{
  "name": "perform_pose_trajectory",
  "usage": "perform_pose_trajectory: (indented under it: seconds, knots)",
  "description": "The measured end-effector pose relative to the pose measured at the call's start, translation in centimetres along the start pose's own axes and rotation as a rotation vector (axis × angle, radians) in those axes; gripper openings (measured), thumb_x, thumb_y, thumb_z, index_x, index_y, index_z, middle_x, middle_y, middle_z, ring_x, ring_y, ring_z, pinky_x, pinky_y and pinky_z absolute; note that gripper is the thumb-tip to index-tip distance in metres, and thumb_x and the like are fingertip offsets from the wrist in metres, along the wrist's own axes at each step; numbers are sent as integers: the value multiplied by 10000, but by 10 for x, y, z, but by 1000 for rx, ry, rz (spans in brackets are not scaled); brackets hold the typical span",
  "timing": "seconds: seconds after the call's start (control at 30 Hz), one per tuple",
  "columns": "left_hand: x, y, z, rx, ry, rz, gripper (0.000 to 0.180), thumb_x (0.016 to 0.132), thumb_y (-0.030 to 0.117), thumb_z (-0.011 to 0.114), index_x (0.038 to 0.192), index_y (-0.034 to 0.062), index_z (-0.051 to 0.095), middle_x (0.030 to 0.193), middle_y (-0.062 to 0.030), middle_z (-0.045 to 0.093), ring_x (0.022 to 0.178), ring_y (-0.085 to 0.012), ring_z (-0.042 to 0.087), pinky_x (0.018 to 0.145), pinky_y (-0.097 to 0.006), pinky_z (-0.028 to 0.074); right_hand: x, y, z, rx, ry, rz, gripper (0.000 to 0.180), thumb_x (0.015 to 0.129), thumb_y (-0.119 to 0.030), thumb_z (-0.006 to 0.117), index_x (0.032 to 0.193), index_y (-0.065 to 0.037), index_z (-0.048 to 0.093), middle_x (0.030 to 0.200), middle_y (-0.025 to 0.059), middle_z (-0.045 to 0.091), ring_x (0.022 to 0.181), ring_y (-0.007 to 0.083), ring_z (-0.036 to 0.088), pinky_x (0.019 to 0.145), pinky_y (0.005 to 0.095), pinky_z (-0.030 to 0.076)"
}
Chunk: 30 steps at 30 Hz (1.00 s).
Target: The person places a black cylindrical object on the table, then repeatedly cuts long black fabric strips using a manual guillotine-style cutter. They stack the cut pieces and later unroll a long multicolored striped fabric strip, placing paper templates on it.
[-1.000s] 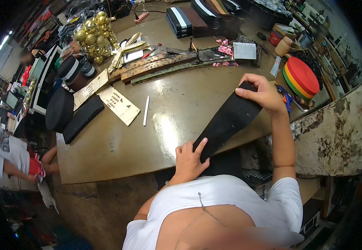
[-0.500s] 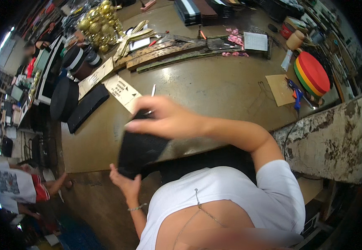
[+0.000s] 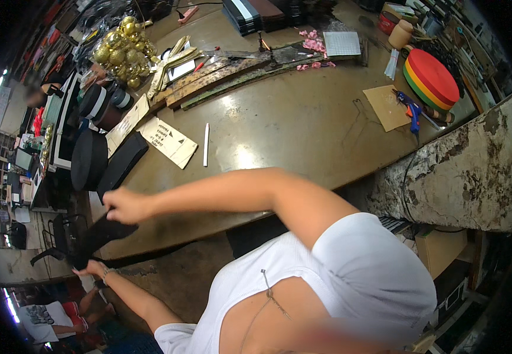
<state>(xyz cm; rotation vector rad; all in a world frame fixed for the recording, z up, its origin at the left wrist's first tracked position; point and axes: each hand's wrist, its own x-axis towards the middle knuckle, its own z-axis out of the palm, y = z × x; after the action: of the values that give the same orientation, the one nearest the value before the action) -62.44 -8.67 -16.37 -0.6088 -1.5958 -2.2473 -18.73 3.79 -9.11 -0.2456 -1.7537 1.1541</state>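
Note:
A flat piece of black material (image 3: 105, 236) stretches between my two hands over the table's left front corner. Its upper end is gripped in my closed right hand (image 3: 127, 205), whose arm reaches across my body. Down at the other end, my left hand (image 3: 94, 269) holds the lower edge, its fingers partly hidden. Just beyond my right hand lie a black strip stack (image 3: 123, 162) and a thick black roll (image 3: 89, 159). A marked cream card pattern (image 3: 170, 143) and a white pen (image 3: 206, 145) rest on the brown table.
Old wooden boards (image 3: 226, 76) lie across the table's far side, near gold baubles (image 3: 125, 50). At right are a red, yellow and green roll (image 3: 433, 76), a blue glue gun (image 3: 412, 115) and brown card (image 3: 386, 106). Another person (image 3: 49, 315) is at lower left.
Both hands have moved left with the black piece, the left one also downward. My right arm has straightened across the table edge. The pen and card pattern are now uncovered.

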Motion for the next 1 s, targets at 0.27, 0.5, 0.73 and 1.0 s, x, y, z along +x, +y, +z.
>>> perform_pose_trajectory:
  seconds: [0.27, 0.5, 0.73, 1.0]
  knots:
    - [-153, 53, 69, 1119, -829, 416, 412, 777, 3, 701, 1163, 95, 589, 1229, -141, 566, 1229, -362, 471, 972, -487, 408, -85, -34, -215, -178, 50, 346, 272, 940, -268, 670, 1032, -20, 609, 944, 93, 638, 859, 141, 593, 755, 314, 506]
    - [-142, 65, 76, 1035, -938, 435, 505, 773, -46, 674, 1253, 85, 590, 1208, -121, 626, 1127, -323, 557, 958, -428, 434, -114, -92, -214, -240, -37, 404, 256, 919, -244, 677, 1013, -14, 613, 902, 154, 662, 833, 233, 631, 765, 353, 499]
    - [-43, 75, -10, 1090, -1175, 438, 242, 808, -70, 595, 1029, -1, 664, 895, -228, 691, 877, -386, 670, 748, -417, 495, -100, -90, -176, -181, -99, 222, 242, 940, -233, 661, 1035, -20, 598, 858, 111, 646, 800, 171, 612, 727, 332, 493]
    - [24, 54, -149, 1313, 16, -142, 516, 927, 212, 609, 1388, 38, 456, 1247, -196, 613, 1078, -381, 608, 963, -469, 472, -60, -66, -12, 136, -258, 114, 227, 866, -169, 701, 985, 0, 607, 925, 229, 660, 905, 401, 642, 769, 471, 496]
